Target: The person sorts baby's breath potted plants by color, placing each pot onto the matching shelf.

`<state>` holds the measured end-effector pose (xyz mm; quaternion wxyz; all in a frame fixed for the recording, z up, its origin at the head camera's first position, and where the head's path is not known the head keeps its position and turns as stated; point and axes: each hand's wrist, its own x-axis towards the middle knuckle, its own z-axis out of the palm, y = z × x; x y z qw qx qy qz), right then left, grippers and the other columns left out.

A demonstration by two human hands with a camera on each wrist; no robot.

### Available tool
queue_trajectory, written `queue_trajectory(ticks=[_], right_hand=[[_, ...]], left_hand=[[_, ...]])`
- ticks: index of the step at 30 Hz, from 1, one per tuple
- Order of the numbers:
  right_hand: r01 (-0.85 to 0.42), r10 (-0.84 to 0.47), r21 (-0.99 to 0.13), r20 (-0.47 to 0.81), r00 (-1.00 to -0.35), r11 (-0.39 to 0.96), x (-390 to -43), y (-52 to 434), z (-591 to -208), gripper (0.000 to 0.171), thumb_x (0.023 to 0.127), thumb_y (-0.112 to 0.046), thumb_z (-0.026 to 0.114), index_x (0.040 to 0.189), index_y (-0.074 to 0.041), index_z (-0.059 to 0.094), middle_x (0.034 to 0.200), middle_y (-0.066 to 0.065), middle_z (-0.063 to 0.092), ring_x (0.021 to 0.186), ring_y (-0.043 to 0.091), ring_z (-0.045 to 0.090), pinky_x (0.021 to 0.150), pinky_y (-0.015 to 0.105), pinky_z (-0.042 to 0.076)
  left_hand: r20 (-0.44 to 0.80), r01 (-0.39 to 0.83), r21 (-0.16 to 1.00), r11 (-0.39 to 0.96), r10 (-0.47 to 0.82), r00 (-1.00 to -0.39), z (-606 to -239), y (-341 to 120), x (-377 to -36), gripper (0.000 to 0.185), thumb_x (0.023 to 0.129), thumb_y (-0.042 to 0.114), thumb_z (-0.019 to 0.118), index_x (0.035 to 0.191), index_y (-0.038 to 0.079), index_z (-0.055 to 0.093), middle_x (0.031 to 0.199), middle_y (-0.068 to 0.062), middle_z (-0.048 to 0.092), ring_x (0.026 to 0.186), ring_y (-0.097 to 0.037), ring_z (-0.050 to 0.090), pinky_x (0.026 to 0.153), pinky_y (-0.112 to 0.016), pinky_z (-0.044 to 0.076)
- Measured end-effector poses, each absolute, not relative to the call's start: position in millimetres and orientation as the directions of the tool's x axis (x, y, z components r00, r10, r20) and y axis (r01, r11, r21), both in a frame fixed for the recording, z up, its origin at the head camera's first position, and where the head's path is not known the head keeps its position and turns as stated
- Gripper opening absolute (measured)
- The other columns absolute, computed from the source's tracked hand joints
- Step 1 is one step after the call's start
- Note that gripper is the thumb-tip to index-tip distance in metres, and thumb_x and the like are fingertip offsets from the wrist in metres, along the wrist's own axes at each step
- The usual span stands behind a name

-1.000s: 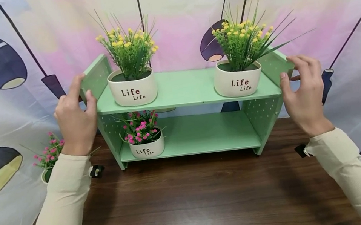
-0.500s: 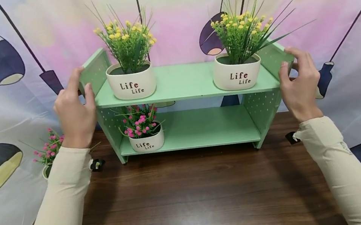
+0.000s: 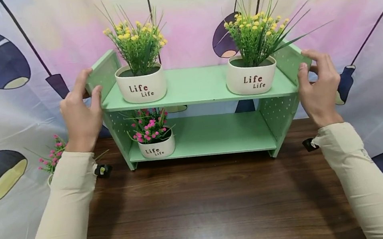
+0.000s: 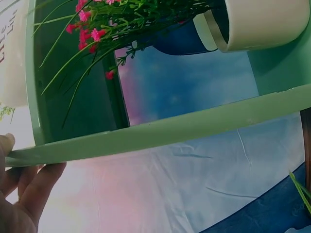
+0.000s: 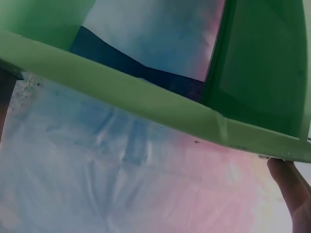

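A two-tier green shelf stands on the dark wooden table. My left hand grips the upper part of its left side panel, thumb on the inner side and fingers outside, as the left wrist view also shows. On the right, my right hand holds the matching side panel between thumb and fingers. Two white "Life" pots with yellow flowers, the left pot and the right pot, stand on the top board. A smaller pot with pink flowers sits at the lower board's left end.
Beyond the left forearm another plant with pink flowers is partly hidden by the sleeve. Behind the shelf hangs a pastel cloth printed with dark lamps. Brown wooden tabletop extends in front of the shelf.
The right hand and forearm have come slightly inward, with the fingers closer round the panel. The head view has shifted a little; the pots keep their places on the shelf.
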<state>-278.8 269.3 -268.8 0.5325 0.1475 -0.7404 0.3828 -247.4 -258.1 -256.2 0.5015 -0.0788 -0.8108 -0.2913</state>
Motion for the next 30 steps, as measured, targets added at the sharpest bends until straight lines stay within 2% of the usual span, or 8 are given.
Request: queue_trajectory(ticks=[8, 13, 16, 18, 20, 24, 27, 30], right_hand=[[-0.626, 0.172, -0.421, 0.892, -0.419, 0.656, -276, 271, -269, 0.031, 0.105, -0.007, 0.055, 0.132, 0.002, 0.068, 0.135, 0.016, 0.066, 0.124, 0.024, 0.063, 0.096, 0.016, 0.050], [-0.623, 0.199, -0.436, 0.888, -0.414, 0.650, -269, 267, -267, 0.030, 0.105, -0.004, 0.054, 0.130, 0.005, 0.067, 0.134, 0.019, 0.066, 0.125, 0.028, 0.063, 0.096, 0.015, 0.049], [-0.624, 0.195, -0.432, 0.890, -0.413, 0.651, -263, 261, -263, 0.030, 0.105, -0.003, 0.053, 0.131, 0.006, 0.066, 0.134, 0.021, 0.065, 0.125, 0.030, 0.063, 0.096, 0.014, 0.048], [-0.640, 0.179, -0.417, 0.897, -0.403, 0.646, -260, 258, -260, 0.029, 0.105, -0.002, 0.054, 0.130, 0.007, 0.066, 0.134, 0.022, 0.065, 0.124, 0.031, 0.063, 0.097, 0.014, 0.048], [-0.663, 0.160, -0.398, 0.907, -0.391, 0.634, -258, 256, -258, 0.028, 0.104, 0.001, 0.057, 0.129, 0.007, 0.067, 0.133, 0.023, 0.066, 0.123, 0.028, 0.064, 0.097, 0.015, 0.048], [-0.700, 0.129, -0.379, 0.915, -0.383, 0.605, -261, 259, -257, 0.027, 0.103, 0.004, 0.061, 0.128, 0.007, 0.068, 0.133, 0.023, 0.067, 0.124, 0.016, 0.064, 0.099, 0.017, 0.049], [-0.700, 0.125, -0.387, 0.910, -0.396, 0.601, -264, 262, -258, 0.027, 0.103, 0.003, 0.061, 0.129, 0.007, 0.068, 0.134, 0.022, 0.067, 0.124, 0.009, 0.062, 0.099, 0.018, 0.050], [-0.692, 0.138, -0.403, 0.903, -0.407, 0.599, -263, 264, -260, 0.027, 0.103, 0.002, 0.061, 0.129, 0.007, 0.068, 0.134, 0.021, 0.067, 0.124, 0.006, 0.062, 0.099, 0.018, 0.050]], left_hand=[[0.855, 0.431, 0.406, 0.806, -0.168, -0.491, -253, -260, -247, 0.044, 0.101, 0.015, 0.071, 0.144, 0.022, 0.067, 0.106, -0.021, 0.079, 0.094, -0.046, 0.076, 0.084, -0.053, 0.048], [0.846, 0.426, 0.421, 0.801, -0.177, -0.503, -254, -260, -249, 0.044, 0.101, 0.018, 0.073, 0.144, 0.026, 0.067, 0.106, -0.018, 0.079, 0.094, -0.040, 0.077, 0.081, -0.031, 0.046], [0.841, 0.434, 0.437, 0.788, -0.187, -0.507, -254, -261, -248, 0.044, 0.100, 0.019, 0.073, 0.143, 0.027, 0.068, 0.107, -0.018, 0.079, 0.092, -0.007, 0.076, 0.079, -0.017, 0.043], [0.836, 0.444, 0.451, 0.775, -0.191, -0.515, -254, -261, -247, 0.043, 0.100, 0.018, 0.073, 0.143, 0.026, 0.069, 0.107, -0.019, 0.079, 0.088, 0.013, 0.065, 0.078, -0.012, 0.040], [0.827, 0.445, 0.465, 0.765, -0.196, -0.527, -252, -262, -246, 0.044, 0.100, 0.017, 0.073, 0.143, 0.027, 0.069, 0.107, -0.020, 0.079, 0.083, 0.025, 0.053, 0.077, -0.010, 0.039], [0.806, 0.423, 0.491, 0.762, -0.213, -0.553, -251, -263, -245, 0.045, 0.101, 0.017, 0.073, 0.144, 0.028, 0.068, 0.108, -0.020, 0.079, 0.082, 0.026, 0.051, 0.075, -0.009, 0.038], [0.796, 0.409, 0.499, 0.764, -0.218, -0.565, -250, -264, -244, 0.047, 0.101, 0.018, 0.072, 0.146, 0.031, 0.066, 0.112, -0.019, 0.078, 0.082, 0.027, 0.050, 0.085, -0.015, 0.045], [0.771, 0.417, 0.526, 0.741, -0.210, -0.601, -250, -264, -238, 0.051, 0.102, 0.018, 0.069, 0.149, 0.034, 0.061, 0.119, -0.020, 0.076, 0.084, 0.025, 0.053, 0.087, -0.016, 0.049]])
